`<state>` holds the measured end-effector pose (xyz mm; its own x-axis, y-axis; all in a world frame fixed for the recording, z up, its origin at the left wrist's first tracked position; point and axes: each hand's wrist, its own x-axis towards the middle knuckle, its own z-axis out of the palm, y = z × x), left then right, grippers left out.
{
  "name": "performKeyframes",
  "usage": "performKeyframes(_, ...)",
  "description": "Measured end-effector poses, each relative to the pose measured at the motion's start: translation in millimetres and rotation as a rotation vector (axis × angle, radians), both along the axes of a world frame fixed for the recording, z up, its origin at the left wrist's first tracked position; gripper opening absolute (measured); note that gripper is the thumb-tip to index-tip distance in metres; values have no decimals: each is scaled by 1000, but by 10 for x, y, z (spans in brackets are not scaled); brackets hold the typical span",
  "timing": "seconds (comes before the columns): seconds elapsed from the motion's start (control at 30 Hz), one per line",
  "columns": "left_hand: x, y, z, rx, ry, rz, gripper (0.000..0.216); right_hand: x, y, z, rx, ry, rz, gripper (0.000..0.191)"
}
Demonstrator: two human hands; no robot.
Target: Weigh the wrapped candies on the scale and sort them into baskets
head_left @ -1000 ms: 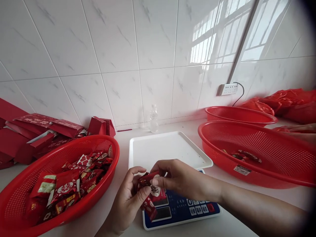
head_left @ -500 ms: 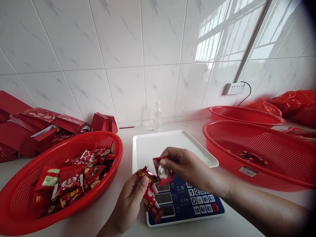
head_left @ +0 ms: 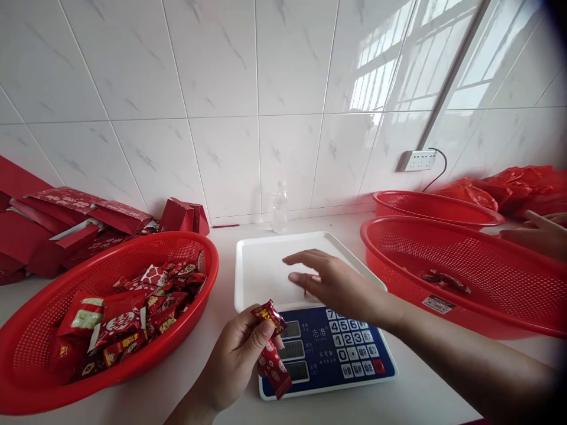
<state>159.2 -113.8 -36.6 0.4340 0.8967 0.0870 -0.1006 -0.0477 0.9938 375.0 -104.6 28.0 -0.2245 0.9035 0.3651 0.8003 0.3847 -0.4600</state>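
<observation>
My left hand [head_left: 234, 360] is closed on two or three red candy packets [head_left: 271, 348], pinched between thumb and fingers just in front of the blue scale keypad [head_left: 341, 348]. One packet sticks up and another hangs down. My right hand [head_left: 330, 280] hovers palm down over the near right part of the scale's white tray [head_left: 266, 265], fingers stretched out and apart. A thin sliver of red shows under its fingers; I cannot tell what it is.
A red basket [head_left: 195, 248] full of red candy packets sits at the left. Two more red baskets [head_left: 487, 277] stand at the right, the nearer holding a few packets. Red boxes [head_left: 66, 224] lie back left. A clear bottle [head_left: 280, 206] stands by the wall. Another person's hand [head_left: 538, 233] rests far right.
My right hand took one packet from the left hand, lifted it, then moved forward over the white tray with its fingers spread. The left hand stayed put with its packets.
</observation>
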Motion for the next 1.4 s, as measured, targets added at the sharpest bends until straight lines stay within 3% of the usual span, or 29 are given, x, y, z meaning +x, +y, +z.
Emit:
performKeyframes(0.13, -8, 49, -29, 63, 71, -87, 48, -282, -205, 89, 40, 39, 276, 30)
performKeyframes(0.23, -1, 61, -20, 95, 113, -144, 48, -371, -259, 94, -18, 66, 379, 15)
performKeyframes(0.3, 4, 56, -13, 99, 124, -176, 46, -359, -228, 101, -27, 63, 342, 14)
performKeyframes(0.47, -1, 42, -16, 53, 84, -109, 39, -116, -11, 155, -153, 237, 40, 21)
performKeyframes(0.53, -1, 43, -17, 39, 82, -90, 40, -53, 1, 154, -255, 305, 79, 25)
performKeyframes(0.6, 3, 46, -15, 71, 116, -112, 40, -79, -68, 132, -341, 319, 209, 26)
performKeyframes(0.73, 14, 60, -14, 172, 178, -160, 34, -263, -229, 91, -299, 170, 353, 9)
performKeyframes(0.83, 4, 73, -10, 142, 178, -134, 34, -253, -136, 100, -297, 270, 273, 8)
performKeyframes(0.93, -12, 67, 10, 52, 119, -111, 42, -50, 81, 87, -322, 360, 91, 15)
performKeyframes(1.03, -12, 36, 35, 8, 59, -93, 42, 190, 174, 23, -256, 177, -46, 26)
performKeyframes(1.13, -3, 5, 49, -8, 35, -78, 41, 317, 76, -50, -238, -29, -3, 42)
performKeyframes(1.3, -25, 19, 51, -59, -21, -130, 38, 334, -6, -111, -282, -219, 80, 33)
performKeyframes(1.4, -44, 33, 47, -114, -132, -177, 39, 303, 54, -125, -142, -312, 0, 29)
